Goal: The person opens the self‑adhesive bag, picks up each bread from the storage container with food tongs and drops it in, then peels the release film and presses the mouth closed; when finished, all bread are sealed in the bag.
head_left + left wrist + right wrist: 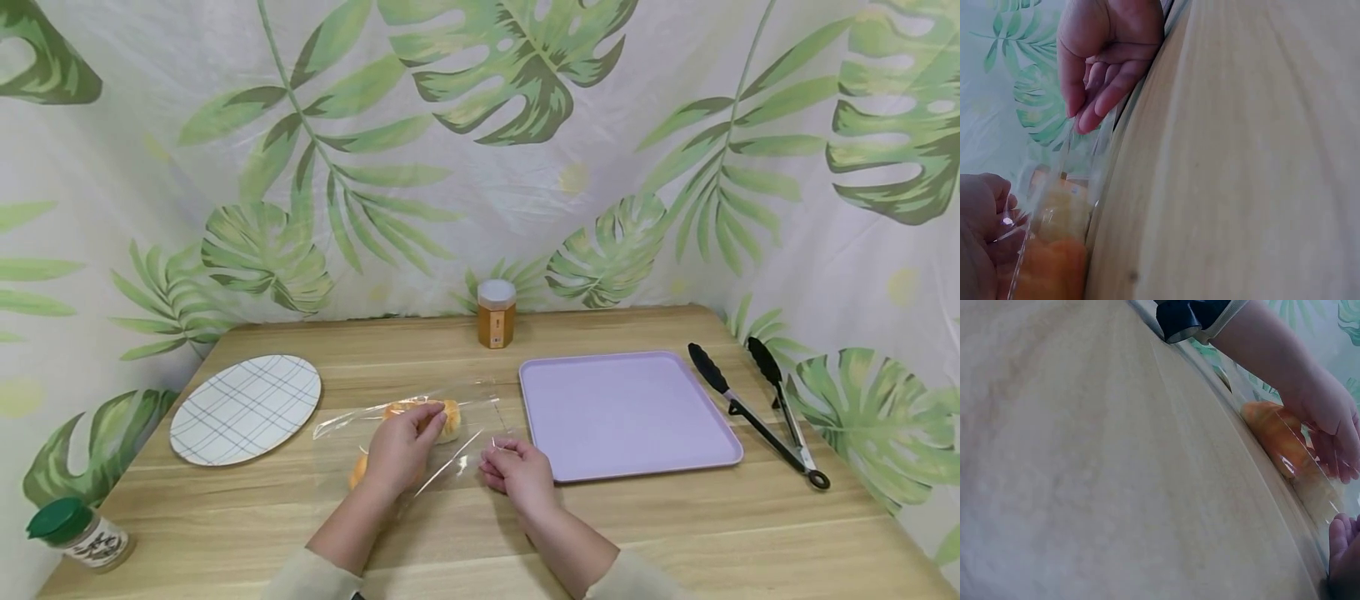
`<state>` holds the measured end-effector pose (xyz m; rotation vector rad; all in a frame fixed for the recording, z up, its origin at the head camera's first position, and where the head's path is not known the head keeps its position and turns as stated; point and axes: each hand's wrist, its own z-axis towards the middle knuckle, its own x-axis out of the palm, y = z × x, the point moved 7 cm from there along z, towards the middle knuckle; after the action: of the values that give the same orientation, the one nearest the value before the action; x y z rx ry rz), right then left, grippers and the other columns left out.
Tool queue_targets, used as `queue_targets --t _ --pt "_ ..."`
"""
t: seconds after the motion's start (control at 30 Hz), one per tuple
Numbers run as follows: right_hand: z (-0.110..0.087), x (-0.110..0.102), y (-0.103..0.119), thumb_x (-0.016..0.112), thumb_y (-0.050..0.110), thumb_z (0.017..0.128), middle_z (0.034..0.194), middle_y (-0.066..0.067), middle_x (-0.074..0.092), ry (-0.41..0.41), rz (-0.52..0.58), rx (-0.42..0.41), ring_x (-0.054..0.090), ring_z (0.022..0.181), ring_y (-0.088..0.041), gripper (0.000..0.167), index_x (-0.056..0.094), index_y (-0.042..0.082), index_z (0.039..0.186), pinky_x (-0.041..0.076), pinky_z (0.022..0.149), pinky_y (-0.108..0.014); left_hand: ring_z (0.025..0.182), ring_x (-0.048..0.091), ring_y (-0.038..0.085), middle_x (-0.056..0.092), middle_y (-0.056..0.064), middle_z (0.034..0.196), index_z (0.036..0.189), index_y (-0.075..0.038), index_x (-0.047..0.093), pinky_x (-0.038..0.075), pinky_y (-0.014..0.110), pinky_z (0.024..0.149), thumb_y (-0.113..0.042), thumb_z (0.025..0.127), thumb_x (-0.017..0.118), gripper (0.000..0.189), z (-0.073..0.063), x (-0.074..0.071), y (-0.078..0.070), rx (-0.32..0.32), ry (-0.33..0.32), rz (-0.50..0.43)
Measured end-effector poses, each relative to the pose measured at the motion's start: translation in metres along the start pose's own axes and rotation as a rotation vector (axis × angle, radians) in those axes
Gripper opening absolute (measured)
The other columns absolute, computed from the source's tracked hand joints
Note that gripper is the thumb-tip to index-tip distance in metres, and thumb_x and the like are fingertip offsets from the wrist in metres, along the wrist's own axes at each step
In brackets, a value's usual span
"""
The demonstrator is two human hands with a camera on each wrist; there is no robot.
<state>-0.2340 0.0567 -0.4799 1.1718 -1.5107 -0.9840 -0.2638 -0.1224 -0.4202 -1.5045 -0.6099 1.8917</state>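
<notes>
A clear plastic bag (463,460) lies on the table with golden-brown bread rolls inside. One roll (452,419) shows beyond my left hand, and another roll (358,472) is mostly covered by that hand. My left hand (405,448) pinches the upper film over the bread between thumb and fingers. At the bag's right end, my right hand (521,473) pinches the edge of the film. In the left wrist view, the thumb and fingertips of the right hand (1110,56) meet on the plastic. The right wrist view shows the bread (1275,434) beneath the left hand (1329,419).
Right of the bag lies a lilac tray (630,417), with black-tipped tongs (772,433) beyond it. A checked oval plate (247,408) is at left. An amber jar (497,315) stands at the back, and a green-lidded shaker (81,535) at the front left.
</notes>
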Motion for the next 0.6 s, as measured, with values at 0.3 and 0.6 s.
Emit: queue_targets --t 0.3,0.6 --pt "0.000 -0.004 -0.002 0.064 0.001 0.090 0.078 0.000 0.068 -0.020 0.035 -0.006 0.067 0.067 -0.006 0.031 0.054 -0.012 0.116 0.059 0.064 -0.020 0.055 0.048 0.008 0.070 0.008 0.084 0.127 -0.013 0.065 0.041 0.022 0.048 -0.030 0.099 0.056 0.034 0.017 -0.026 0.001 -0.066 0.156 -0.032" --pt "-0.003 -0.005 -0.003 0.061 -0.003 0.086 0.071 0.001 0.066 -0.032 0.034 -0.001 0.064 0.063 -0.006 0.025 0.056 -0.009 0.111 0.057 0.059 -0.018 0.116 0.062 0.039 0.066 0.022 0.124 0.122 -0.001 0.065 0.052 0.052 0.094 -0.022 0.101 0.049 0.034 0.074 -0.049 0.001 0.007 0.244 0.069"
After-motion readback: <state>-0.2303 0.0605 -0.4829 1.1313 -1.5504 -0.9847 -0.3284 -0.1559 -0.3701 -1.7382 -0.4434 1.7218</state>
